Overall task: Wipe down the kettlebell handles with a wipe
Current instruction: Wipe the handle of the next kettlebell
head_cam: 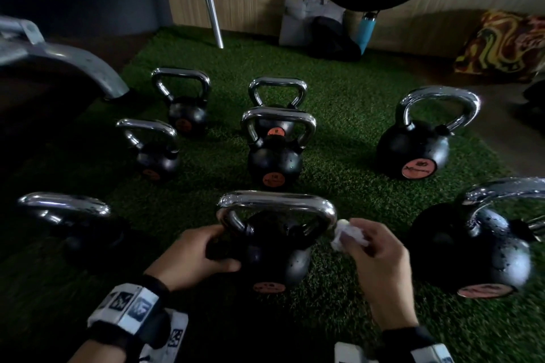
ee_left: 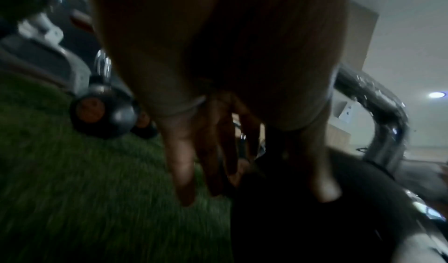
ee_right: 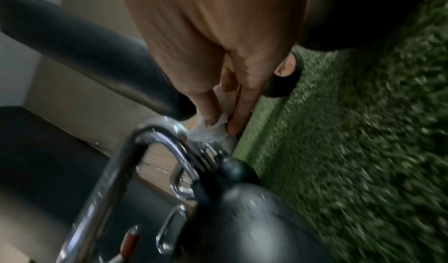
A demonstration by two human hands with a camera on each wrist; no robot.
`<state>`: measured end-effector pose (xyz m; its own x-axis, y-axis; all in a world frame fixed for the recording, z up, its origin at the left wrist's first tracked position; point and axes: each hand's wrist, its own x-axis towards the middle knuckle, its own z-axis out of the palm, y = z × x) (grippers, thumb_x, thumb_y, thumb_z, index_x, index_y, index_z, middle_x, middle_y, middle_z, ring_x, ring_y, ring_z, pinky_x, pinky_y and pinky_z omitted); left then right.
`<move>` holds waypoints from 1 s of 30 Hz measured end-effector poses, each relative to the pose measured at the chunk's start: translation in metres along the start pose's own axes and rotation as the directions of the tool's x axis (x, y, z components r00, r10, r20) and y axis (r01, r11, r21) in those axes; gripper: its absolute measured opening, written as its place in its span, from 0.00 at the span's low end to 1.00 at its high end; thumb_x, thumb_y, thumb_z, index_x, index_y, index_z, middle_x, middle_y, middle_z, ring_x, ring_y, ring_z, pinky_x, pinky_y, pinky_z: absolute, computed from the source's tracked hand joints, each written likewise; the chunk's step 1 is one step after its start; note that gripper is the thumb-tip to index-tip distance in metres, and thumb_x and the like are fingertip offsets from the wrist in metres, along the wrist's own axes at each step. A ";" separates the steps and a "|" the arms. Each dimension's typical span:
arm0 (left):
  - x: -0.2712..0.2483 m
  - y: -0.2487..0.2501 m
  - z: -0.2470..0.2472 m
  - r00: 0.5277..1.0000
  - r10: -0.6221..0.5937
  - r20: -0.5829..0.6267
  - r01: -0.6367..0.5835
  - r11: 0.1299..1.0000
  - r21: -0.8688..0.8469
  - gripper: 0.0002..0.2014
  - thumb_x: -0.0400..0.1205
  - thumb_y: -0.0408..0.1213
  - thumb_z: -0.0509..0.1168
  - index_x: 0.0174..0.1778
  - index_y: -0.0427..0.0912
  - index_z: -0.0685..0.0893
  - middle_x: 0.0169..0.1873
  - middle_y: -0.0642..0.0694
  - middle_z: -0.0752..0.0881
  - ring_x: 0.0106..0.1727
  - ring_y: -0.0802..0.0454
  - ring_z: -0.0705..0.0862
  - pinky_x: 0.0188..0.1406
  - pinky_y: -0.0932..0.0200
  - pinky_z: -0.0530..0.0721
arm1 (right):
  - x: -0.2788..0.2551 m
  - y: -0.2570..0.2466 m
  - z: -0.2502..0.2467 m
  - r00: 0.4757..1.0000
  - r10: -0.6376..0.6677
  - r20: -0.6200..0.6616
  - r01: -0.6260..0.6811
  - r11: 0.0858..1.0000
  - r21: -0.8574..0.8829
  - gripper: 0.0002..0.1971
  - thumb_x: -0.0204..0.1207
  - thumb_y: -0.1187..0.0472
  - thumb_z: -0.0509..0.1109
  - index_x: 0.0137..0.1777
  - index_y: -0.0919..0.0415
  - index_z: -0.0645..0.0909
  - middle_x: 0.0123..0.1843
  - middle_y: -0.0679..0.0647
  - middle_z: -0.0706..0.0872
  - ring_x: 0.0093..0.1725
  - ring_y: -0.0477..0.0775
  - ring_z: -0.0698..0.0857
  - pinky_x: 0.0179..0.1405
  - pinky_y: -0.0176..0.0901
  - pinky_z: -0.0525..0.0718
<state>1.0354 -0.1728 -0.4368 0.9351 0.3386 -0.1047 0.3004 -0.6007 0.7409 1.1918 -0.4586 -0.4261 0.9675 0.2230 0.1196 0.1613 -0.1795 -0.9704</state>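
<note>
Several black kettlebells with chrome handles stand on green turf [head_cam: 348,115]. My left hand [head_cam: 206,247] grips the left side of the nearest middle kettlebell [head_cam: 280,259], thumb across its black ball, fingers behind the left handle leg. In the left wrist view its fingers [ee_left: 184,171] and thumb lie on the dark ball [ee_left: 315,219]. My right hand [head_cam: 374,250] pinches a crumpled white wipe [head_cam: 349,234], which touches the right corner of that kettlebell's handle [head_cam: 277,205]. The right wrist view shows the wipe [ee_right: 211,131] between fingertips, just above the handle [ee_right: 145,142].
Other kettlebells stand at the left [head_cam: 67,215], right [head_cam: 486,247], far right [head_cam: 418,141] and in the middle rows [head_cam: 275,153]. A grey machine leg [head_cam: 59,59] is at the left. A steel bar [head_cam: 211,3], bags [head_cam: 318,29] and a blue bottle [head_cam: 367,31] line the wall.
</note>
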 end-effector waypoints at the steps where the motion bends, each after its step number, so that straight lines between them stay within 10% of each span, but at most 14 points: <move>1: 0.001 0.001 -0.012 0.997 0.000 -0.076 0.003 0.999 0.039 0.24 0.74 0.45 0.82 0.51 0.83 0.83 0.48 0.73 0.90 0.51 0.79 0.86 0.49 0.79 0.78 | 0.001 -0.007 -0.007 0.999 -0.019 -0.036 0.020 1.000 0.017 0.11 0.73 0.64 0.83 0.51 0.50 0.90 0.46 0.45 0.94 0.48 0.48 0.94 0.49 0.45 0.92; 4: -0.001 0.023 -0.053 0.918 -0.004 -0.396 -0.010 0.999 -0.032 0.22 0.80 0.31 0.76 0.56 0.69 0.86 0.49 0.59 0.93 0.42 0.80 0.85 0.39 0.84 0.78 | 0.003 -0.039 -0.019 0.994 -0.101 -0.048 0.104 0.993 0.058 0.12 0.71 0.66 0.83 0.49 0.49 0.90 0.46 0.46 0.94 0.46 0.49 0.94 0.45 0.44 0.90; 7: -0.004 0.071 -0.087 0.856 0.158 -0.492 -0.219 0.973 -0.069 0.16 0.82 0.31 0.73 0.63 0.53 0.89 0.56 0.58 0.92 0.54 0.70 0.89 0.51 0.79 0.83 | 0.007 -0.079 -0.016 0.972 -0.236 0.013 0.233 0.966 0.108 0.16 0.67 0.66 0.86 0.49 0.50 0.86 0.47 0.51 0.94 0.47 0.52 0.94 0.47 0.48 0.89; 10: -0.006 0.120 -0.096 0.904 0.268 -0.334 -0.330 0.933 -0.142 0.14 0.84 0.40 0.69 0.65 0.51 0.89 0.59 0.57 0.92 0.61 0.59 0.90 0.60 0.63 0.88 | 0.006 -0.116 -0.001 0.931 -0.358 0.079 0.341 0.925 0.167 0.16 0.64 0.62 0.87 0.48 0.53 0.85 0.46 0.51 0.94 0.47 0.52 0.94 0.47 0.46 0.90; 16: -0.006 0.170 -0.083 0.982 0.189 0.022 -0.160 0.883 -0.441 0.19 0.88 0.50 0.59 0.68 0.49 0.88 0.60 0.49 0.92 0.61 0.45 0.92 0.61 0.34 0.89 | 0.008 -0.148 0.027 0.822 -0.547 0.161 0.554 0.832 -0.004 0.11 0.64 0.53 0.88 0.43 0.48 0.91 0.46 0.45 0.87 0.44 0.47 0.88 0.41 0.42 0.86; 21: 0.000 0.163 -0.076 0.985 0.173 0.024 -0.140 0.864 -0.483 0.17 0.82 0.49 0.68 0.63 0.46 0.91 0.60 0.46 0.92 0.65 0.47 0.90 0.73 0.39 0.81 | 0.012 -0.137 0.038 0.787 -0.599 0.148 0.615 0.781 -0.110 0.11 0.63 0.47 0.88 0.43 0.45 0.94 0.45 0.46 0.79 0.43 0.42 0.79 0.43 0.29 0.73; 26: 0.001 0.161 -0.062 0.992 0.127 0.017 -0.092 0.797 -0.596 0.14 0.81 0.32 0.70 0.62 0.35 0.90 0.55 0.41 0.94 0.60 0.46 0.92 0.54 0.59 0.91 | 0.014 -0.127 0.033 0.805 -0.514 0.296 0.549 0.835 -0.042 0.13 0.65 0.47 0.86 0.50 0.42 0.95 0.46 0.48 0.81 0.45 0.46 0.83 0.44 0.27 0.75; 30: 0.003 0.155 -0.063 0.974 0.192 -0.122 -0.227 0.870 -0.438 0.11 0.82 0.34 0.72 0.59 0.41 0.92 0.52 0.49 0.94 0.57 0.52 0.93 0.58 0.55 0.91 | 0.019 -0.111 0.011 0.798 -0.476 0.369 0.507 0.862 0.015 0.18 0.72 0.55 0.84 0.62 0.42 0.91 0.49 0.49 0.84 0.43 0.47 0.84 0.43 0.30 0.79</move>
<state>1.0724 -0.2192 -0.2807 0.9452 0.3028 0.1217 -0.0329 -0.2825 0.9587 1.1898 -0.4235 -0.3181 0.6235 0.6168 0.4804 0.6269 -0.0273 -0.7786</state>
